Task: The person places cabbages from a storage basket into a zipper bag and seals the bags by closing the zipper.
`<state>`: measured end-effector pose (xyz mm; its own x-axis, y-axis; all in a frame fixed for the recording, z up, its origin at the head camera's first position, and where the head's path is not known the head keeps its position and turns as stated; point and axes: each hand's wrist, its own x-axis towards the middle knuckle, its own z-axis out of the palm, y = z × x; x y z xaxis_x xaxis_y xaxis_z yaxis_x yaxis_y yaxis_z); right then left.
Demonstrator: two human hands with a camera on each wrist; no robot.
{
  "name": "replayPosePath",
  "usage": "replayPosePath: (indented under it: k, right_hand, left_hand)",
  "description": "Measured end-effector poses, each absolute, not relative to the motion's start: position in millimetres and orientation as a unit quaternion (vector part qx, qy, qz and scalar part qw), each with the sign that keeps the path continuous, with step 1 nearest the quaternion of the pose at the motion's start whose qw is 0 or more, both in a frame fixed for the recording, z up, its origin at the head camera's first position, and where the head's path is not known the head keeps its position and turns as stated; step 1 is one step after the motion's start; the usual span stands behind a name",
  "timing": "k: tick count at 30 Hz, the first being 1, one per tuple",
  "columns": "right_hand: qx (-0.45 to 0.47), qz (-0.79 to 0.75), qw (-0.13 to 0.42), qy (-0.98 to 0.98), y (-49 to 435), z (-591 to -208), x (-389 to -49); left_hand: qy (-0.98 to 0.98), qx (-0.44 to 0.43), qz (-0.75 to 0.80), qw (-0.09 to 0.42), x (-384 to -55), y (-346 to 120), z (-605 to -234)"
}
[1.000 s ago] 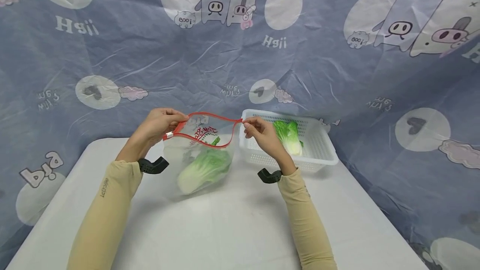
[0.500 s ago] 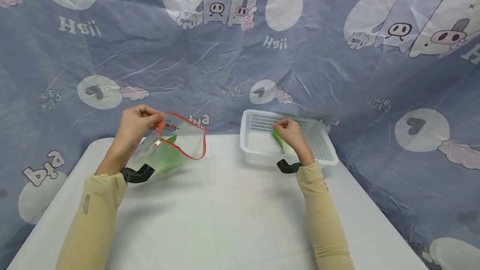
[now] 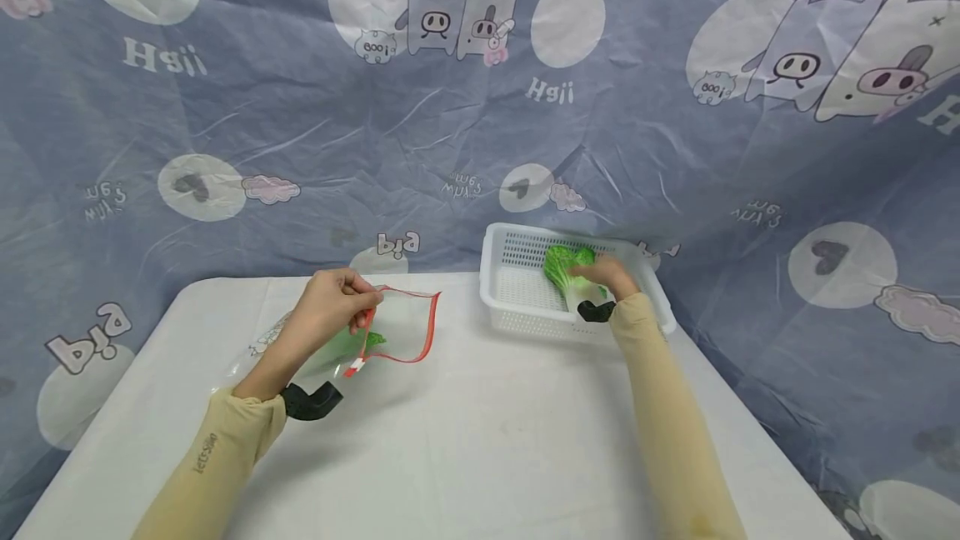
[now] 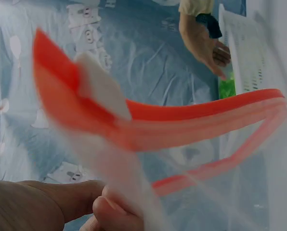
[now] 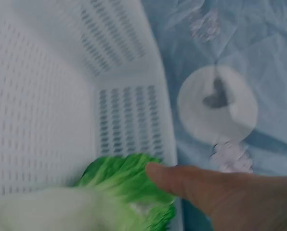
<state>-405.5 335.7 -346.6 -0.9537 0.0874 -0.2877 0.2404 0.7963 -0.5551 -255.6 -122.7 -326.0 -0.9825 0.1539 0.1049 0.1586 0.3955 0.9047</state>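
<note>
My left hand [image 3: 322, 315] pinches the red-edged rim of a clear zip bag [image 3: 432, 327], whose mouth gapes to the right. A white slider [image 3: 357, 364] sits at the rim's near corner. Inside the bag lies a napa cabbage [image 3: 333, 348], partly covered by the hand and wrist. My right hand [image 3: 611, 275] is in the white basket, over a second napa cabbage [image 3: 559, 267]. In the right wrist view its thumb [image 5: 170, 179] lies at the green leaves [image 5: 129, 178], while the other fingers are out of sight. Seen from the left wrist, those fingers [image 4: 220, 55] look loosely bent.
The perforated white basket [image 3: 517, 319] stands at the back right of the white-covered table [image 3: 480, 440]. Behind the table hangs a blue-grey printed cloth [image 3: 450, 123], which also runs along both sides. Each wrist wears a black camera mount [image 3: 311, 401].
My right hand let go of the bag's rim and moved right, into the basket over the cabbage. The left hand swung the bag left, then came lower and somewhat back right.
</note>
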Motion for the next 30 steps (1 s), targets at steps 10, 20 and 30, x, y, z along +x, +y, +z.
replayPosePath:
  k: [10, 20, 30]
  right_hand:
    - [0.117, -0.296, 0.194, 0.928, 400.7, -424.6, -506.0]
    - [0.126, -0.333, 0.147, 0.923, 353.5, -375.6, -435.9]
    - [0.078, -0.333, -0.045, 0.938, 334.9, -360.8, -413.8]
  left_hand:
    - [-0.849, -0.093, -0.519, -0.027, -252.1, -111.3, -330.8]
    - [-0.859, -0.091, -0.504, 0.016, -252.8, -118.1, -326.4]
    - [-0.844, -0.081, -0.53, 0.027, -255.6, -124.2, -322.9]
